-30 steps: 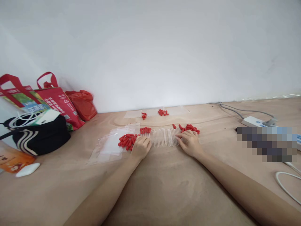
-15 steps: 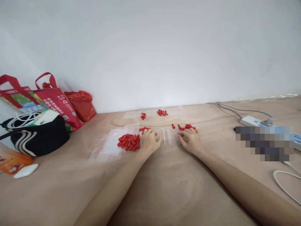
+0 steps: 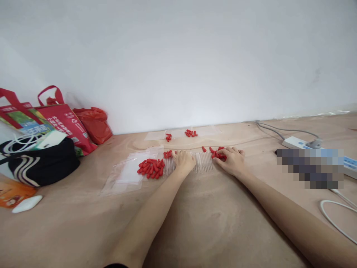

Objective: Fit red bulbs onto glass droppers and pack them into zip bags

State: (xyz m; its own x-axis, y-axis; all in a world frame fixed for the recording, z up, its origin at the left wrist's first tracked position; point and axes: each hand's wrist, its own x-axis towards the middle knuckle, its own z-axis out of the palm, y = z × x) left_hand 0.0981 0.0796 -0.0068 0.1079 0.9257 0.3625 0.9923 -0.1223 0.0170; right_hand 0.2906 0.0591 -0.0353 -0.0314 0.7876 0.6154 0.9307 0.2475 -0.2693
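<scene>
A row of thin clear tubes [image 3: 204, 162] lies side by side on the wooden table, with a few red rubber bulbs [image 3: 168, 154] at the far ends on the left. My left hand [image 3: 184, 160] rests over the middle of the row, its fingers curled down; whatever is under the fingertips is hidden. Right of the tubes, my right hand [image 3: 233, 160] reaches over a small cluster of red bulbs [image 3: 214, 153], thumb and fingers apart around them. Part of that cluster is hidden by the hand. A larger pile of red bulbs [image 3: 152, 168] lies left of the tubes.
Clear plastic bags [image 3: 129, 169] lie under and beside the left pile. More red bulbs [image 3: 191, 133] sit near the wall. A black pouch [image 3: 47, 163], shopping bags [image 3: 61, 123] and an orange packet [image 3: 16, 191] stand left. A power strip [image 3: 295, 143] with cables lies right.
My left hand has shifted right along the tubes, uncovering those at the left end. My right hand has moved slightly right, off the tubes and onto the red bulbs.
</scene>
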